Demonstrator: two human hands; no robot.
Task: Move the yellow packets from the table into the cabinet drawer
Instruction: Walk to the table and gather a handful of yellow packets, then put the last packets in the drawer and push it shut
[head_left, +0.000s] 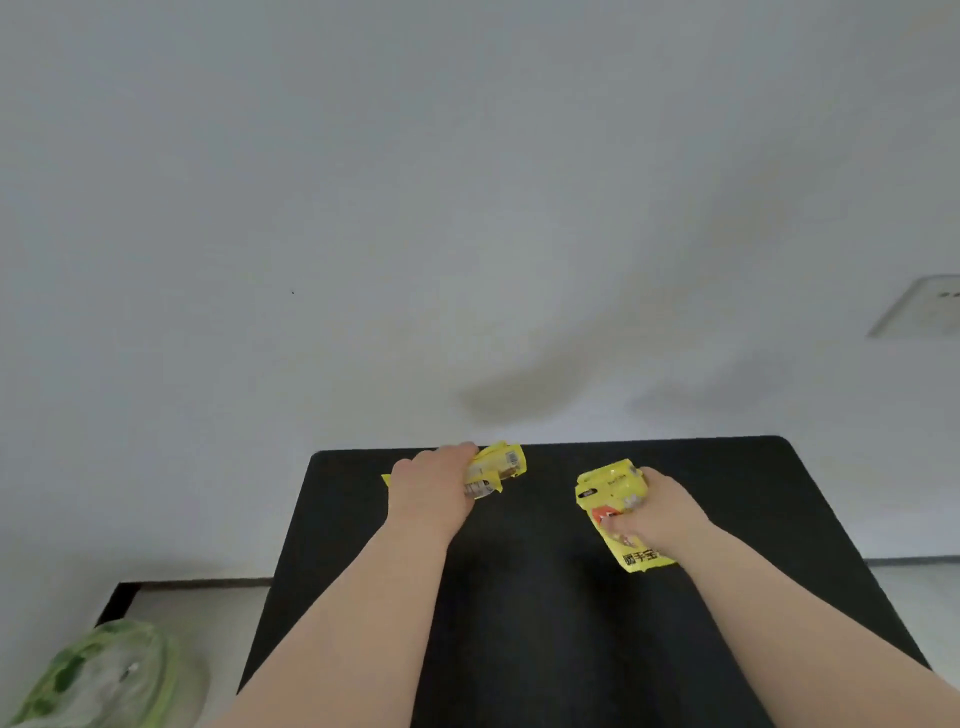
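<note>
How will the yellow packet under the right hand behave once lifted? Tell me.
Probably floppy: the crinkled yellow plastic packet buckles under the right hand. Likely light, since fingers alone gather it. Its glossy film may slip.

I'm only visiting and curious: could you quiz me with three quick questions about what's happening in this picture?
1. True or false: the left hand holds nothing.
2. What colour is the table? A) white B) black C) green
3. Fill in: the right hand grips the right packets, which are coloured ____.

Key: 1. False, it grips the left packets. 2. B. 3. Yellow.
</note>
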